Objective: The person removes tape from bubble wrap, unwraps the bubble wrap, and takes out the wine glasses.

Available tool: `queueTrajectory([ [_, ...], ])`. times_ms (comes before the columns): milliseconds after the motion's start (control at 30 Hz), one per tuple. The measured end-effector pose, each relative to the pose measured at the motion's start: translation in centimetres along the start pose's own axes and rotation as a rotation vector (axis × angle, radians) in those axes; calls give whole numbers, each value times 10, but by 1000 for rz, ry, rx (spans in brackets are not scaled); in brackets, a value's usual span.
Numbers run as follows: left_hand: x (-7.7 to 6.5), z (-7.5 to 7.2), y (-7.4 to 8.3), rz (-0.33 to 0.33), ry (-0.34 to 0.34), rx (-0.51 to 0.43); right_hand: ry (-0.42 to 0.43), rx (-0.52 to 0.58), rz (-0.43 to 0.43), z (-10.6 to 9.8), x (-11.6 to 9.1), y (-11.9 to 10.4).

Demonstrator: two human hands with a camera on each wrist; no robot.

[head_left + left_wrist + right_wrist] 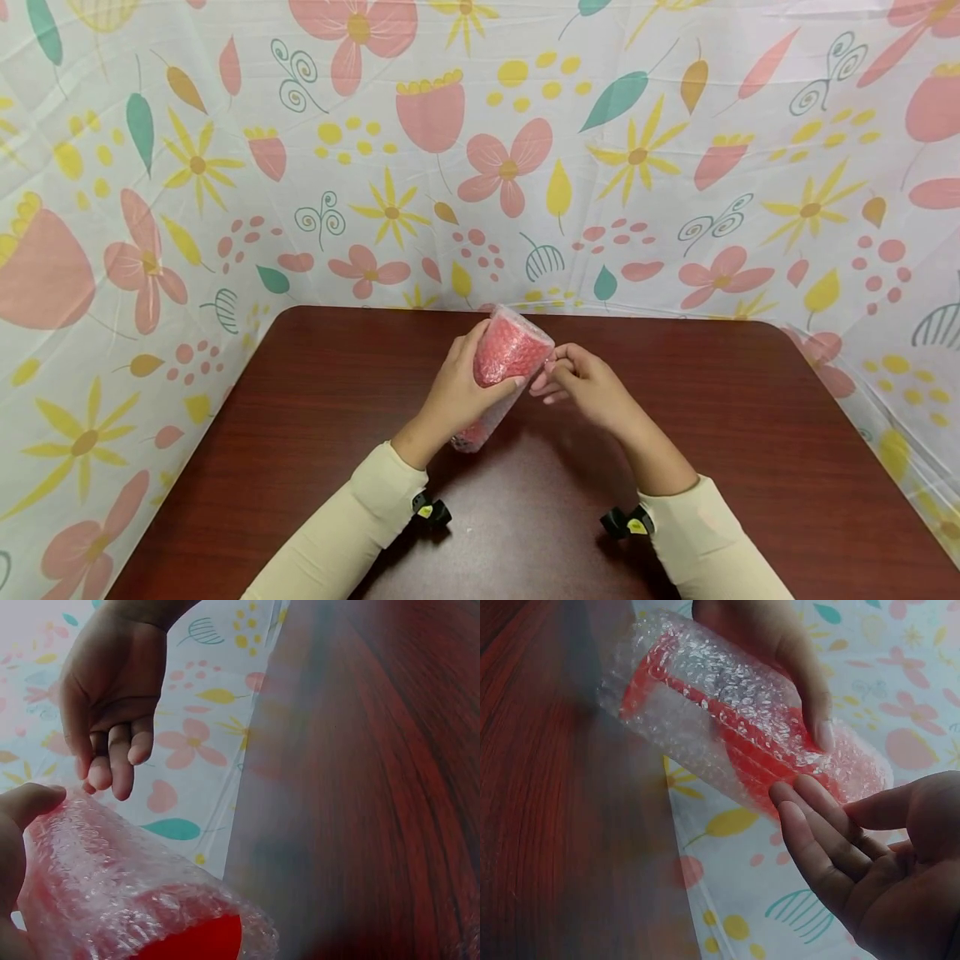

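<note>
A red item wrapped in clear bubble wrap (513,346) is held tilted above the table, its wider end up and to the right. My left hand (467,379) grips it round the side, with the thumb across the front. At the upper right edge of the bubble wrap (705,705), my right hand (588,385) pinches with thumb and forefinger; its other fingers are loosely bent. In the right wrist view those fingertips (806,784) lie against the wrap. The red item's exact kind is hidden by the wrapping.
The dark reddish-brown wooden table (315,400) lies beneath both hands. A white cloth with printed flowers and leaves (525,225) hangs behind it and along its sides. Each wrist wears a black strap with a small device, like the left one (432,510).
</note>
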State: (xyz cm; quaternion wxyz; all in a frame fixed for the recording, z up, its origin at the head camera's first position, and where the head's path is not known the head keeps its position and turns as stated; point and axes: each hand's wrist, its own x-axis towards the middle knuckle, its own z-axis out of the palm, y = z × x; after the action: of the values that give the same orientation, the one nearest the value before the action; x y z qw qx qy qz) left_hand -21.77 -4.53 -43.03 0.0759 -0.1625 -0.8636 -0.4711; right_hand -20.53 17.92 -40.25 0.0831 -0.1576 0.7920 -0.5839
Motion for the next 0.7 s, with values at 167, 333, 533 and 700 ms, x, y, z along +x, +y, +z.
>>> queueTrajectory([
  [167, -1, 0, 1, -11, 27, 6, -16, 32, -25, 0, 1, 2],
  [333, -1, 0, 0, -6, 34, 1, -1, 22, 3, -1, 0, 0],
  [533, 0, 1, -1, -16, 41, 3, 12, 53, 17, -2, -1, -3],
  [700, 1, 1, -1, -14, 25, -8, 34, 37, 10, -1, 0, -2],
])
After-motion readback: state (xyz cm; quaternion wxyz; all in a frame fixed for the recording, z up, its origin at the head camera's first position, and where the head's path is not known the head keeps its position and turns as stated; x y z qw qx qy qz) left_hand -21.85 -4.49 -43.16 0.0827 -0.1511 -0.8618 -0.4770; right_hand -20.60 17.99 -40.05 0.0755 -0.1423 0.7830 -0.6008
